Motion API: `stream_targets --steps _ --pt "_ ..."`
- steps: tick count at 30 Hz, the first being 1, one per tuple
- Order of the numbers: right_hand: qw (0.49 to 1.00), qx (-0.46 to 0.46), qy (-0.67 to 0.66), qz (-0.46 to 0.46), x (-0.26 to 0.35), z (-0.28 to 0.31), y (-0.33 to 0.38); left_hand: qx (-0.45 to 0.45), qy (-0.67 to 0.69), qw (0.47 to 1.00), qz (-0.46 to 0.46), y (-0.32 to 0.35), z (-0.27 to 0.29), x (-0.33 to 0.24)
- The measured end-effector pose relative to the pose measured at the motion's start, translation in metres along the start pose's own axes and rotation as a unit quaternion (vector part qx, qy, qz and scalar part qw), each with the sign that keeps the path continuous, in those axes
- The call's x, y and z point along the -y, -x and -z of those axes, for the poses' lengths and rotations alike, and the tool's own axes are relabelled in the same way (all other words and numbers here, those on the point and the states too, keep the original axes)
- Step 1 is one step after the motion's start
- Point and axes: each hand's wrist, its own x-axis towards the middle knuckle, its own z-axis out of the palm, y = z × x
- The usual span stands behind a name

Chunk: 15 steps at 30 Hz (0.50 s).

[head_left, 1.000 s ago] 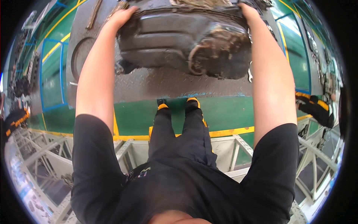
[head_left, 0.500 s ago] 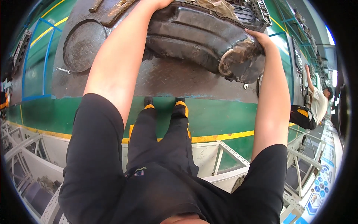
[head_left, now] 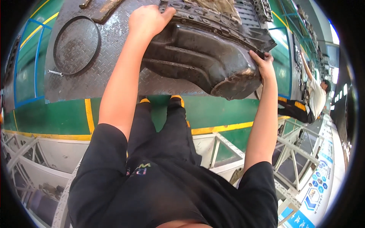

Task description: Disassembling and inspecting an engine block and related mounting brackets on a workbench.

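A dark, greasy engine oil pan lies on its side, its deep rounded end to the right and its flange facing away from me. My left hand is closed around the far left end of its flanged edge, thumb on top. At the right end, my right hand grips the rim with the thumb over the edge and the fingers mostly hidden behind. Metal engine parts lie right behind the pan; whether the pan is joined to them I cannot tell. The near side of the pan overhangs the table's front edge.
The steel checker-plate table carries a toothed ring, a wrench and brown flat bars on the left. A cylinder head lies far right. Another person works at the right; white metal frames stand behind me.
The pan has tipped, and more of its bolted flange shows along the top. My left hand has come fully into view; my right hand now sits lower, wrapped over the rim.
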Motion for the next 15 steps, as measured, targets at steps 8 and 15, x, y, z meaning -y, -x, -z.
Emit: stream_targets --steps 8,15 --pt "0.995 0.023 -0.092 0.039 -0.017 0.003 0.031 -0.043 0.025 0.999 -0.01 0.028 -0.002 0.0" --pt "0.996 -0.061 -0.058 0.007 -0.022 0.0 0.072 -0.074 0.06 0.995 -0.014 0.07 0.001 0.0"
